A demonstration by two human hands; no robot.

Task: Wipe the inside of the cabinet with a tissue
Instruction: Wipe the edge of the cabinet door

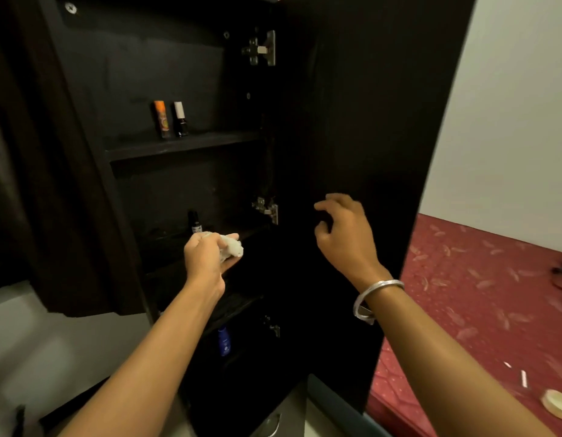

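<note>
A tall dark cabinet is seen with its door swung wide on the right, so that the shelves are laid bare. Beyond the door's outer edge a bed with a red patterned cover is visible, and a pale wall is seen above it.

The door is met by the right hand near its lower half. The fingers are loosely curled, with nothing seen between them; whether the panel is actually touched cannot be told, since the dark surface swallows the contact. A silver bangle is worn on that wrist.

The left hand is held at the front edge of the middle shelf, and a crumpled white tissue is clamped in its fingers, towards the shelf's right end. The tissue appears to be at or just above the shelf front; firm contact cannot be confirmed.

Small things are left standing inside. An orange tube and a white-capped bottle are placed side by side on the upper shelf, towards its back. A small dark bottle stands on the middle shelf just behind the left hand, and a blue bottle is seen in the compartment below.

The wiping step is judged to be in hand on the middle shelf. For the next stroke, the tissue would need to be pressed flat and drawn along the board, and the dark bottle would have to be skirted or lifted so that it is not knocked over.
</note>
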